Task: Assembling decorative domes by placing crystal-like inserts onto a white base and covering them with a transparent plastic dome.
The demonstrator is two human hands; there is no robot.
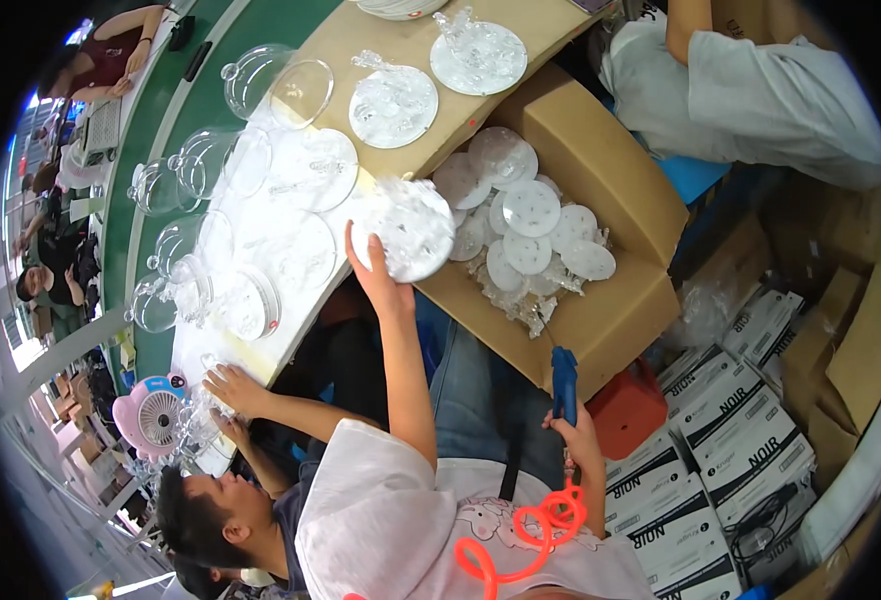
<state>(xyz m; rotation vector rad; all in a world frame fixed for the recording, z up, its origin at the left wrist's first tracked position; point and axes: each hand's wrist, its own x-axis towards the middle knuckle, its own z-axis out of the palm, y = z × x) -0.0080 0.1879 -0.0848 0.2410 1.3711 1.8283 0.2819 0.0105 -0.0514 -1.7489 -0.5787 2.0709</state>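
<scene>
My left hand [385, 282] grips the near edge of a round white disc [413, 240], raised between the table's edge and an open cardboard box. Clear plastic-looking pieces lie on top of the disc, blurred by glare. In my right hand [583, 440] is a blue air blow gun [564, 378], its nozzle end pointing up toward the box. An orange-red coiled hose [531, 535] runs from the gun across my lap. Inside the cardboard box [601, 130] are several white discs [532, 207] and clear plastic bits.
On the pale table [401, 160] stand several discs with clear pieces [393, 105] and clear domes [166, 185]. A co-worker [211, 520] handles clear parts at left; another person [741, 100] sits far right. White cartons [741, 420], a red container [629, 410] and a pink fan [151, 415] surround me.
</scene>
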